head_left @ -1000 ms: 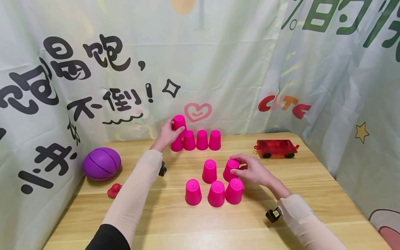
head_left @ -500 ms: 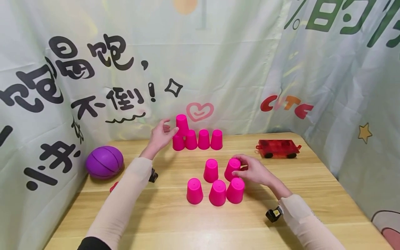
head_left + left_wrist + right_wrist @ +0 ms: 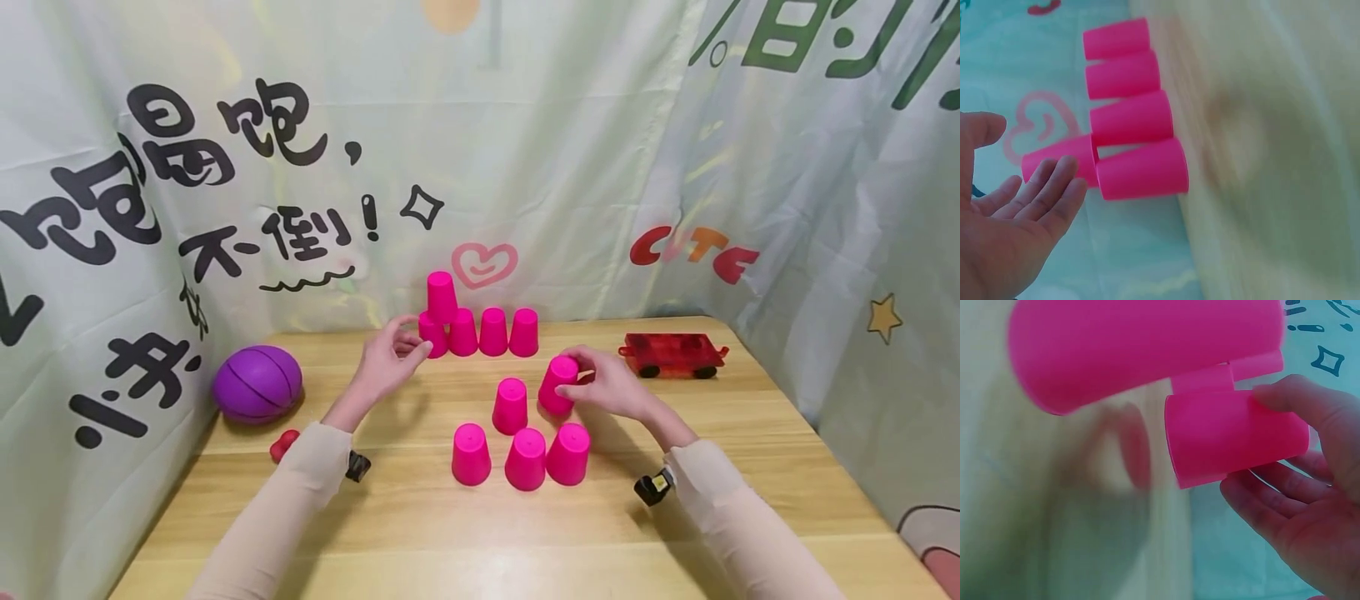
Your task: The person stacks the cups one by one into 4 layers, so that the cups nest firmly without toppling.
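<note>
Upside-down pink cups stand in a row at the table's back, with one upper cup (image 3: pixel 442 297) resting across the two leftmost, including the left end cup (image 3: pixel 432 335). My left hand (image 3: pixel 386 358) is just left of that row, fingers loosely spread and holding nothing; in the left wrist view its fingers overlap the upper cup (image 3: pixel 1054 161). Between thumb and fingers, my right hand (image 3: pixel 611 383) holds another pink cup (image 3: pixel 558 386) by its sides, raised above the table in the right wrist view. A loose cup (image 3: pixel 511 407) stands to its left, with three more nearer the front.
A purple ball (image 3: pixel 258 384) lies at the table's left edge, and a small red object (image 3: pixel 283 446) is by my left sleeve. A red toy wagon (image 3: pixel 673 356) stands at back right. Behind the table (image 3: pixel 480 542) hangs a printed curtain (image 3: pixel 525 167).
My left hand has let go of the upper cup and drawn back left and down. The right hand has lifted its cup from among the front cups.
</note>
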A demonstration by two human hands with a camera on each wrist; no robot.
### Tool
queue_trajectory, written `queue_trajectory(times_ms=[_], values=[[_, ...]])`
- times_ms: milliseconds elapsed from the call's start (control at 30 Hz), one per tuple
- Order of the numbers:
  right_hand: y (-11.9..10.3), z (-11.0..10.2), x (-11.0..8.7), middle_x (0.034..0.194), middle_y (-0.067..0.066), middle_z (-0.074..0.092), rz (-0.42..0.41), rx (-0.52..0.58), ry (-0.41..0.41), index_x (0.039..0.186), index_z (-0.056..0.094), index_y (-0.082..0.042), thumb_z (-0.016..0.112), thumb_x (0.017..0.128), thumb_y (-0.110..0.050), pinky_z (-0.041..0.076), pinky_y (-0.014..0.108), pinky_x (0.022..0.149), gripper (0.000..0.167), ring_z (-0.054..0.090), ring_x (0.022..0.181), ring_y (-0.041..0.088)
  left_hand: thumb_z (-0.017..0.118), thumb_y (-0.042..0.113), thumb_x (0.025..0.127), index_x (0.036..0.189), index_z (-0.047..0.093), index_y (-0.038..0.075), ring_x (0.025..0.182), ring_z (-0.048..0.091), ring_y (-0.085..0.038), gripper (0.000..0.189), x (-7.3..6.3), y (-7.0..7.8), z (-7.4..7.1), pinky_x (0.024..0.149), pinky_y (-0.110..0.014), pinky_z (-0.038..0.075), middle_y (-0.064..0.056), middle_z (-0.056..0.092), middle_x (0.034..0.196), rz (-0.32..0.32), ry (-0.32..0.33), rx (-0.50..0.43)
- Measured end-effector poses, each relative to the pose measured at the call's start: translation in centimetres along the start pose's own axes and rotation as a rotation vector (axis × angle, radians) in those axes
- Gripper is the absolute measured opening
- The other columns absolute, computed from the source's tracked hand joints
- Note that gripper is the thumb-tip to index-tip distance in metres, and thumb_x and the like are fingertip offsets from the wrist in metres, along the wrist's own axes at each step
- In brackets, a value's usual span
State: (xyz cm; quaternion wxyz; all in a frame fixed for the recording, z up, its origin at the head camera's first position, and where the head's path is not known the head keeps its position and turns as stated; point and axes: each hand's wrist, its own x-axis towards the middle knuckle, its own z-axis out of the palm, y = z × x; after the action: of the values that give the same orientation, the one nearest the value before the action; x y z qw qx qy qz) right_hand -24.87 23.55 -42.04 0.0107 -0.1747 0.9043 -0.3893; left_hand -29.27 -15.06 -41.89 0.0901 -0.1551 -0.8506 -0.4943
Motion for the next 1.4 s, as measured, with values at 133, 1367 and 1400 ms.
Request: queue_trajectory(times_ms=[133,1367,1400], values=[[-1.1,-0.9,1.2,0.118,0.011,0.073,-0.003,-0.006,0.01,0.137,0.062,-0.006,0.085,0.089,-0.026,0.061,0.036,0.085,0.057,0.069,0.108,0.028,0.077,0.019,0.097,0.142,0.056,0.006,0.097,0.077,-0.031,0.052,-1.8,0.3,0.6,0.095,-0.048,0.063,-0.016,0.077,0.107,0.019,-0.035,-0.015],[-4.0,-1.3,13.2,0.122,0.021,0.069,0.04,0.065,0.113,0.142,0.057,0.0,0.076,0.096,-0.024,0.058,0.042,0.091,0.055,0.066,0.106,0.034,0.085,0.02,0.09,0.155,0.048,0.01,0.134,0.062,-0.033,0.075,-9.7,1.2,3.6,0.113,-0.05,0.052,-0.019,0.056,0.153,0.018,-0.511,-0.212],[-3.9,-1.2,13.3,0.122,0.022,0.069,0.037,0.067,0.113,0.142,0.057,0.001,0.076,0.096,-0.023,0.058,0.042,0.091,0.055,0.067,0.106,0.034,0.085,0.02,0.09,0.155,0.048,0.009,0.134,0.062,-0.033,0.075,-9.8,1.2,3.7,0.113,-0.049,0.052,-0.018,0.057,0.152,0.007,-0.511,-0.223]])
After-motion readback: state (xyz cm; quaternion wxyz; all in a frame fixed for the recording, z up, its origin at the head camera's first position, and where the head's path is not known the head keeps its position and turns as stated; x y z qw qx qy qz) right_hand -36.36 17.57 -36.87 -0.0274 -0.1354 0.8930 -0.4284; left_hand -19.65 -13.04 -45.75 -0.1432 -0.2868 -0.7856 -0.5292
